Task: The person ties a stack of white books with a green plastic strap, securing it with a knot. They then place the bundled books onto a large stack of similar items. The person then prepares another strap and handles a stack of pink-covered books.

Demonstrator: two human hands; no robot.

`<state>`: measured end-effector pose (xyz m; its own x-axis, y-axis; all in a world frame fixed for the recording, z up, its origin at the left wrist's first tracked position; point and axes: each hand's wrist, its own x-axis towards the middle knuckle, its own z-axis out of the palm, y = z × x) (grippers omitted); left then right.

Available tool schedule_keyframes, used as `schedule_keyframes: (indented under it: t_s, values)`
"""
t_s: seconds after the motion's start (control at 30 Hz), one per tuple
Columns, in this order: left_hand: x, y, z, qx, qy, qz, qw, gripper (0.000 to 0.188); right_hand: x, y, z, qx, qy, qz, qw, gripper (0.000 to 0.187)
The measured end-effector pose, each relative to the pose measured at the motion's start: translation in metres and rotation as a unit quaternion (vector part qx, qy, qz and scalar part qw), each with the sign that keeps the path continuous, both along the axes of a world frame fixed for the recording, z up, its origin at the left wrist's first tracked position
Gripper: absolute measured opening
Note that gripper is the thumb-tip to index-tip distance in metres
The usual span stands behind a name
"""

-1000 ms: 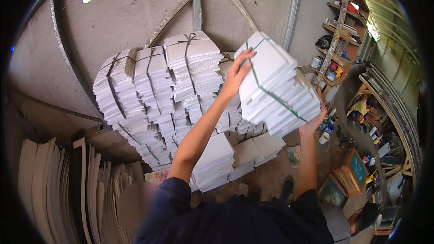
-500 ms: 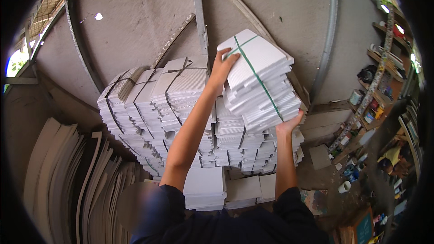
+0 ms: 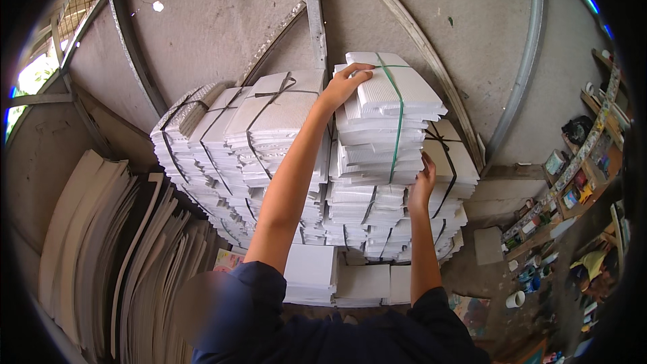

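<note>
A bundle of white corrugated sheets (image 3: 384, 125), tied with green strapping, sits upright on the right side of the tall stack. My left hand (image 3: 347, 84) lies over its upper left edge, fingers curled on the top sheets near the strap crossing. At the bundle's lower right corner is my right hand (image 3: 421, 185), fingers raised and somewhat apart; whether it touches the sheets is hard to tell. Right behind that hand stands another white bundle (image 3: 450, 156) with black strapping. To the left, a black-strapped bundle (image 3: 276, 114) reaches a similar height.
Large pale sheets (image 3: 81, 229) lean upright at the left. Low white stacks (image 3: 310, 273) lie in front of the pile. A grey wall (image 3: 418, 0) with metal posts rises behind. Cluttered shelves (image 3: 579, 189) and a white cup (image 3: 515, 299) are at the right.
The green-strapped bundle has come down from a tilted hold onto the stack and straightened. My right hand has moved from under its corner to beside it. The view has shifted slightly.
</note>
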<state>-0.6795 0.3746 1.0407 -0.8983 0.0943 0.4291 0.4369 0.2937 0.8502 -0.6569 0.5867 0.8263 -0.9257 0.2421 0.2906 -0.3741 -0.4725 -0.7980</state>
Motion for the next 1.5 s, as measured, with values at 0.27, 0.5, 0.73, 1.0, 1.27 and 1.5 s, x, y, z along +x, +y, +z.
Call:
schedule_keyframes:
  t_s: [0.27,0.5,0.73,1.0,1.27,1.5]
  values:
    - [0.009,-0.004,-0.036,0.051,0.100,0.018,0.993,0.043,0.008,0.006,0.118,0.001,0.165,0.067,0.984,0.052]
    - [0.059,0.012,-0.093,0.182,0.109,0.028,0.977,0.066,0.019,0.002,0.145,0.011,0.215,0.131,0.968,0.065]
    - [0.033,-0.003,-0.069,0.142,0.131,-0.013,0.981,0.058,0.005,-0.014,0.151,0.177,0.238,0.095,0.950,0.063]
    - [0.047,0.011,-0.093,0.114,0.254,0.185,0.943,0.057,-0.012,-0.014,0.122,0.185,0.182,0.098,0.961,0.068]
    - [0.049,0.013,-0.073,0.117,0.157,0.204,0.959,0.046,-0.047,-0.027,0.101,0.103,0.095,0.169,0.976,0.079]
    - [0.025,0.013,-0.101,-0.007,0.302,0.350,0.887,0.053,-0.058,-0.037,0.094,0.167,0.087,0.130,0.974,0.076]
